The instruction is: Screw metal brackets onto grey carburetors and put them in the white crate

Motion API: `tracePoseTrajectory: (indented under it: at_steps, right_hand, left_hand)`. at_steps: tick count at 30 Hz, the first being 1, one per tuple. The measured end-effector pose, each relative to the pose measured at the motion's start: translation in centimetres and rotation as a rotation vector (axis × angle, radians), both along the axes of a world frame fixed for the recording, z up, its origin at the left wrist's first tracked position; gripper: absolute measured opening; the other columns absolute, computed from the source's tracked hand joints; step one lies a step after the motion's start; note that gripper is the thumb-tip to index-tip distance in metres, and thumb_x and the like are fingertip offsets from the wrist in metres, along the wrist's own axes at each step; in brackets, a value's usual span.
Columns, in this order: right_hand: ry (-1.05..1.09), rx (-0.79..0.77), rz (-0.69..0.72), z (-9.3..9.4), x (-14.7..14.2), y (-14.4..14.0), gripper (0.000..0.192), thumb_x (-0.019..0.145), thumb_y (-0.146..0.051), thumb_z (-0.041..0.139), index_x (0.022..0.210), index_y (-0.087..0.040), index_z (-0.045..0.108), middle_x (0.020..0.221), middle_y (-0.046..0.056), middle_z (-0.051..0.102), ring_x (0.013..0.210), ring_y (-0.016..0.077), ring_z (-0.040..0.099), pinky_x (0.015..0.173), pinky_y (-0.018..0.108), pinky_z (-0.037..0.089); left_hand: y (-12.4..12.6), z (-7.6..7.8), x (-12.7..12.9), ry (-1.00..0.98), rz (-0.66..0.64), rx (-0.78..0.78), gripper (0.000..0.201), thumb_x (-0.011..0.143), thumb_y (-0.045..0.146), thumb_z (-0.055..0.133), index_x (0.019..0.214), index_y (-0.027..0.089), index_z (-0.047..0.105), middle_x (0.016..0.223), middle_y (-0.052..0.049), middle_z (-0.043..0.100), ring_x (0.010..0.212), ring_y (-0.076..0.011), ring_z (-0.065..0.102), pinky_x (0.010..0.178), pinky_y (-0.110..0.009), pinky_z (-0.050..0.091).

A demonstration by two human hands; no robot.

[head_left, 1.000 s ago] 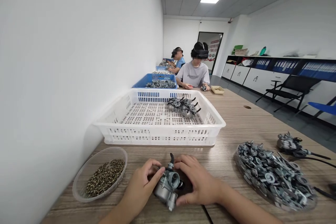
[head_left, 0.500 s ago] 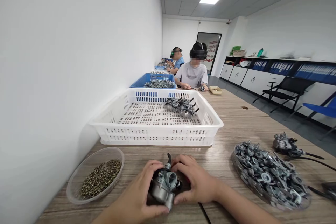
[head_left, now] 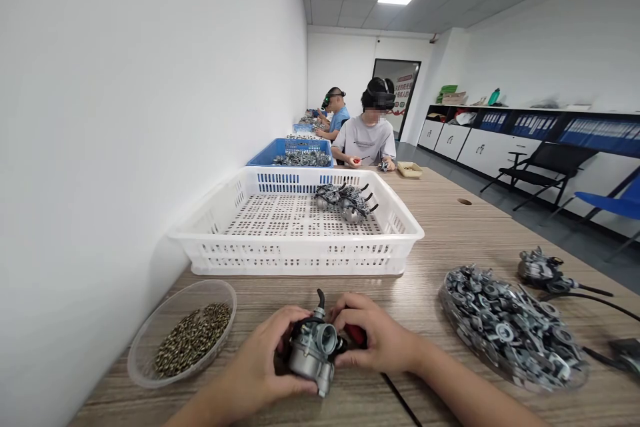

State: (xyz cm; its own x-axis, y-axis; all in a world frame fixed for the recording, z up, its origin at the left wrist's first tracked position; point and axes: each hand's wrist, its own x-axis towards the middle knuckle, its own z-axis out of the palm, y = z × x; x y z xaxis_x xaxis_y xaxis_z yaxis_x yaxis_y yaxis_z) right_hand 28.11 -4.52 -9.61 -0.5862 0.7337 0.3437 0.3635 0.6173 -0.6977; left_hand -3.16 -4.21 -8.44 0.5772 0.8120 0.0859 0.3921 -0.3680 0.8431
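A metal carburetor (head_left: 309, 355) with a short black hose on top is tilted above the near table, its round bore facing right. My left hand (head_left: 270, 360) grips it from the left, thumb low and fingers behind. At its right side, the thumb and fingers of my right hand (head_left: 385, 337) are closed near a black fitting. A red-handled screwdriver (head_left: 356, 335) sits within that hand's curl; its dark shaft comes out below the palm toward the bottom edge. The fingertips of my right hand are partly hidden.
A white crate (head_left: 295, 257) ahead holds several carburetors. Left is a plastic tub (head_left: 135, 353) of brass-coloured screws; right, a clear tray (head_left: 510, 327) of metal parts. Another carburetor (head_left: 540, 267) lies far right, near black cables. Two people work beyond a blue crate (head_left: 265, 155).
My right hand has turned slightly and its fingers have curled; more of the red handle shows and the shaft has swung right. The carburetor has barely shifted in my left hand.
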Motion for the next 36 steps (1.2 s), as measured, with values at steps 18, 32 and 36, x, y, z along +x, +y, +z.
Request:
tracePoseTrajectory:
  at_steps: [18,32,36]
  right_hand:
    - [0.152,-0.097,-0.101,-0.1,-0.5,-0.1,0.057,0.088,-0.078,0.092,0.096,-0.024,0.076,0.107,0.008,0.08,0.111,0.0283,0.075,0.097,0.041,0.059]
    - [-0.012,0.035,-0.062,1.0,-0.5,-0.7,0.034,0.094,-0.034,0.087,0.119,-0.026,0.065,0.115,0.005,0.07,0.105,0.0255,0.063,0.096,0.04,0.051]
    - [-0.025,0.053,-0.049,0.6,-0.3,-0.4,0.031,0.1,-0.04,0.087,0.119,-0.025,0.067,0.114,0.005,0.07,0.104,0.0252,0.063,0.094,0.039,0.052]
  left_hand:
    - [0.0,-1.0,-0.4,0.088,0.079,0.088,0.089,0.065,0.056,0.109,0.144,0.029,0.077,0.139,-0.009,0.083,0.098,-0.0274,0.077,0.086,-0.038,0.065]
    - [-0.2,-0.6,-0.2,0.111,0.055,0.066,0.083,0.071,0.048,0.107,0.142,0.026,0.072,0.142,-0.01,0.081,0.104,-0.029,0.076,0.09,-0.039,0.062]
    - [-0.2,-0.2,-0.1,0.099,0.038,0.062,0.078,0.073,0.05,0.105,0.138,0.025,0.071,0.149,-0.013,0.077,0.114,-0.0315,0.077,0.091,-0.039,0.063]
